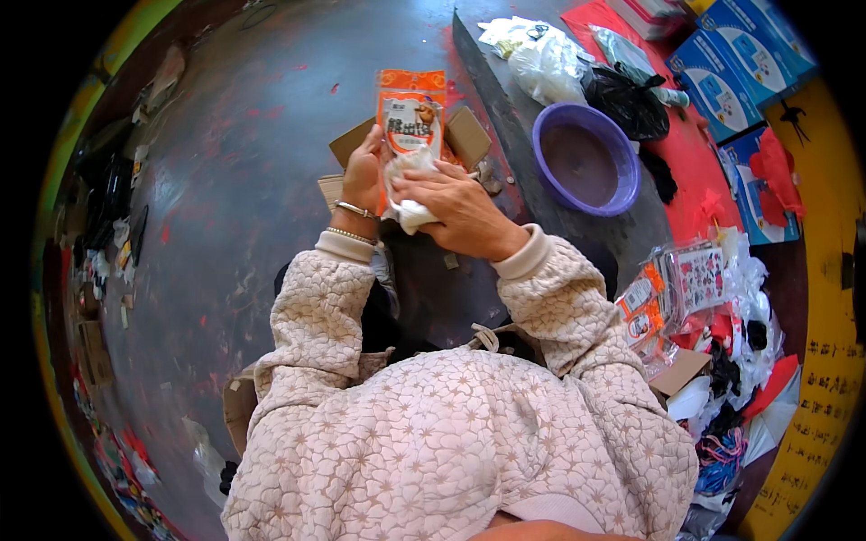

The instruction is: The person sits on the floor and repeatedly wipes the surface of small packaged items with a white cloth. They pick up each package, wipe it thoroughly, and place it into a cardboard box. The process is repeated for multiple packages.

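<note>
An orange and white plastic packet (412, 101) stands out in front of me, above an open cardboard box (469, 137). My left hand (363, 171) grips the packet along its left edge, with a bracelet and a beaded band on the wrist. Against the packet's lower front, my right hand (465, 206) presses a crumpled white cloth (417, 215), its fingers bent over the cloth. Hand and cloth cover the packet's bottom part. The box sits just behind the packet, and its contents are mostly hidden.
To the right, a purple basin (629, 185) of murky liquid stands on a dark raised slab. Behind it lie white plastic bags (546, 68) and a black bag (625, 104). Blue boxes (713, 90) line the wall. More orange packets (642, 302) lie among clutter at my right.
</note>
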{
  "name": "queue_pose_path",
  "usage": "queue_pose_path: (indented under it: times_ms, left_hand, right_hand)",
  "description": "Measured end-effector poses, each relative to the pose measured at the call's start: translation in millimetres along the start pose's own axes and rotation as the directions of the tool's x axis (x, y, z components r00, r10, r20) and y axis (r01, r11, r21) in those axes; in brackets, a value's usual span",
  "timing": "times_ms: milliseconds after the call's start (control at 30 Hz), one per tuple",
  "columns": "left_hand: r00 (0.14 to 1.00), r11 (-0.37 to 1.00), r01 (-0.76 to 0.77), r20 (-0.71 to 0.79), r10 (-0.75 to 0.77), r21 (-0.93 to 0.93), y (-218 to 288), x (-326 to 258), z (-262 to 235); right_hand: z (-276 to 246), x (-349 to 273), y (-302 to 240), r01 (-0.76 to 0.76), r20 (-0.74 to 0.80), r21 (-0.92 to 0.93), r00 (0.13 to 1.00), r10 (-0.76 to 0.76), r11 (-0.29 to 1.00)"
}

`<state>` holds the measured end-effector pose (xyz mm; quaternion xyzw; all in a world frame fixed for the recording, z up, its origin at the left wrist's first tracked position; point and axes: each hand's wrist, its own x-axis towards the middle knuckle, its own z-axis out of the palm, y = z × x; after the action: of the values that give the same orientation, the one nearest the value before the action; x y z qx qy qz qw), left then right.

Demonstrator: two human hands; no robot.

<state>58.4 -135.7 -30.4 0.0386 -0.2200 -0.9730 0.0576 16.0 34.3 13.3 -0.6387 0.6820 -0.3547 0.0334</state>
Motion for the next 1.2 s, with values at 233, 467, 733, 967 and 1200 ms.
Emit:
queue_pose_path:
  times_ms: [233, 467, 733, 967, 1200]
  left_hand:
    - [0.998, 0.998, -0.064, 0.007, 0.065, -0.024, 5.9, -2.9, 11.3]
    - [0.975, 0.989, 0.087, 0.215, -0.060, -0.119, 2.0, -12.8, 35.4]
    - [0.975, 0.943, 0.177, 0.078, -0.206, 0.283, -30.3, -8.4, 24.4]
    - [0.986, 0.961, 0.103, 0.104, -0.133, 0.255, -20.8, -18.3, 31.4]
    - [0.995, 0.995, 0.033, 0.090, -0.042, 0.091, -12.4, -6.1, 19.2]
  right_hand:
    - [-51.7, -29.9, 66.2, -0.545, 0.034, 0.636, 0.727, 0.686, 0.546]
    - [-51.7, -12.4, 58.6, -0.014, -0.104, 0.993, 0.410, 0.906, 0.120]
    - [-34.6, 12.9, 30.3, -0.044, -0.421, 0.008, 0.906, 0.043, 0.999]
    - [-65.2, 0.9, 91.5, -0.531, -0.604, -0.087, 0.701, 0.380, 0.843]
    - [-41.7, -15.3, 84.5, -0.174, 0.044, 0.984, 0.433, 0.900, 0.035]
